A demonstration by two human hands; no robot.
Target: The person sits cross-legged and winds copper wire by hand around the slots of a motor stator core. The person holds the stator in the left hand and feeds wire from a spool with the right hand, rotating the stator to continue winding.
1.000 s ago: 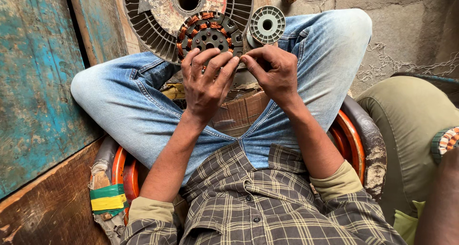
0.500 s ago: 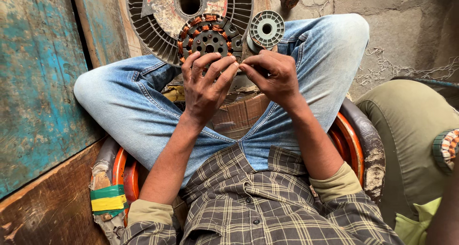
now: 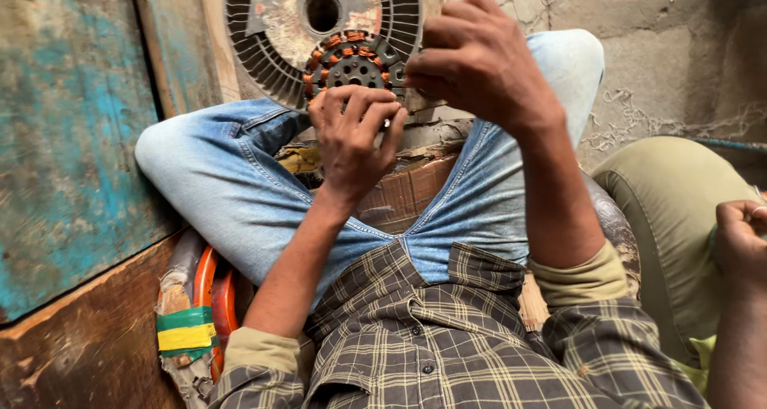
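Filling the left side of the view, a weathered board wall (image 3: 72,137) painted patchy teal is seen, with bare brown wood below it. A rough grey masonry wall (image 3: 655,49) is seen behind on the right. Blue jeans (image 3: 240,193) are worn by the person, whose knees are spread wide, and a checked shirt (image 3: 447,337) with olive cuffs is seen lower down. An olive-clad leg (image 3: 679,209) of a second person is seen at the right, and that co-worker's hand (image 3: 739,241) is shown at the right edge, its fingers curled; what it holds cannot be told.

A round grey slotted metal disc (image 3: 264,33) with a rusty face and a centre hole is propped upright between the knees. Just in front of its lower part, a smaller ring-shaped stator (image 3: 347,57) wound with copper coils is set, touching or nearly touching the disc.

The left hand (image 3: 351,137) is held just below the stator, its fingers bent inward and the tips bunched together; whether something small is pinched cannot be told. The right hand (image 3: 475,61) is raised beside the stator's right edge, its fingers clenched tightly; whatever is gripped is hidden. An orange seat frame (image 3: 212,285) with green and yellow tape (image 3: 185,329) is seen at lower left.
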